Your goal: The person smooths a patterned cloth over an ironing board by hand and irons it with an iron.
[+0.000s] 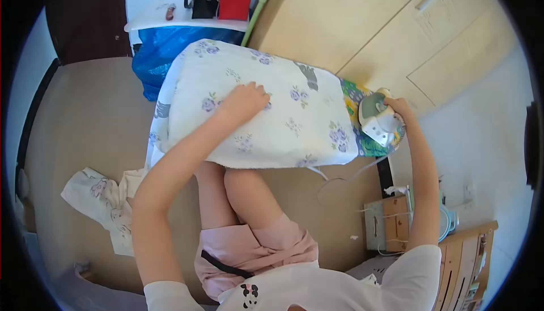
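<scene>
A white padded cloth point(266, 135) with purple flowers covers most of the ironing board. My left hand point(247, 101) rests on its upper middle, fingers bent and slightly apart, with nothing visible in them. At the board's right end, my right hand point(398, 109) is closed around the handle of a white and green iron point(374, 111). The iron is over the colourful patterned board cover point(369, 148), beside the cloth's right edge. Its exact contact with the cover cannot be made out. A pale cord point(365, 169) hangs down near the board's right end.
Cream cupboards point(362, 22) stand behind the board. A blue plastic bag point(148, 64) sits beneath a white table point(153, 19) at the back left. Cream printed fabric point(99, 197) lies on the floor at left. A small wooden cabinet point(395, 220) stands at lower right.
</scene>
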A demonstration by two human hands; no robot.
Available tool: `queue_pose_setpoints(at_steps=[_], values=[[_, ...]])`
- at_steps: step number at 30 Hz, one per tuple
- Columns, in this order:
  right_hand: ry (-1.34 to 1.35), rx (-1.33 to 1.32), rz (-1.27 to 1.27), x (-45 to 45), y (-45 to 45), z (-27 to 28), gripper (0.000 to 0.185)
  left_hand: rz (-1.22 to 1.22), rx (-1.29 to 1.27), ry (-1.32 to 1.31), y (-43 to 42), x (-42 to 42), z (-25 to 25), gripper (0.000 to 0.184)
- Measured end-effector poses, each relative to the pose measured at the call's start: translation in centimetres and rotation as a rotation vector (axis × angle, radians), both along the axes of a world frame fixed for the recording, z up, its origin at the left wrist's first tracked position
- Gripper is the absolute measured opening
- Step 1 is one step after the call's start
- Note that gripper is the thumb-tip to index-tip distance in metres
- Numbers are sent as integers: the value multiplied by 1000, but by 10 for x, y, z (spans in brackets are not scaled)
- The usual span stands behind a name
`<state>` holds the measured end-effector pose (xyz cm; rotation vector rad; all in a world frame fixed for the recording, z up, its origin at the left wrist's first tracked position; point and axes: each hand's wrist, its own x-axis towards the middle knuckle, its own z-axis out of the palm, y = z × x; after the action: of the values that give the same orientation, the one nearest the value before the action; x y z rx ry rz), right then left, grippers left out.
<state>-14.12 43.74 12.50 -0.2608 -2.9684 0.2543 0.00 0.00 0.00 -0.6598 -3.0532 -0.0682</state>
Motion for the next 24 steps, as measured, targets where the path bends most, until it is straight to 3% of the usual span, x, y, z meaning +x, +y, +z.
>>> queue_pose_setpoints(at_steps=[2, 3, 5, 8, 13, 15, 17, 19, 21, 22, 23, 24], values=[[30, -163, 100, 4, -1, 47, 28, 33, 188, 101, 22, -8, -7, 38], [-8, -321, 90, 21, -42, -14, 28, 25, 32, 56, -32, 14, -9, 38], [-19, -522, 217, 33, -56, 17, 29, 32, 185, 275, -11, 23, -26, 41], [16, -622, 335, 37, -84, 21, 35, 79, 313, 309, 2, 19, -38, 46], [188, -384, 452, 21, -160, -30, 73, 134, 342, 420, 14, 36, -39, 47], [178, -357, 506, 23, -173, -51, 74, 150, 331, 470, 15, 58, -34, 44], [168, -337, 556, 33, -182, -60, 74, -56, 698, 423, 15, 86, -30, 37], [-82, -586, 411, 51, -185, -45, 64, -91, 1044, 391, 25, 122, -31, 26], [-146, -645, 401, 39, -171, -37, 59, -20, 1444, 155, 35, 156, -38, 26], [-212, -694, 402, 30, -159, -37, 55, -27, 1437, 130, 44, 167, -57, 26], [-219, -704, 381, 16, -145, -46, 55, -9, 1971, -50, 56, 174, -81, 31], [-81, -544, 461, -1, -131, -61, 52, 32, 2496, -256, 67, 179, -96, 37]])
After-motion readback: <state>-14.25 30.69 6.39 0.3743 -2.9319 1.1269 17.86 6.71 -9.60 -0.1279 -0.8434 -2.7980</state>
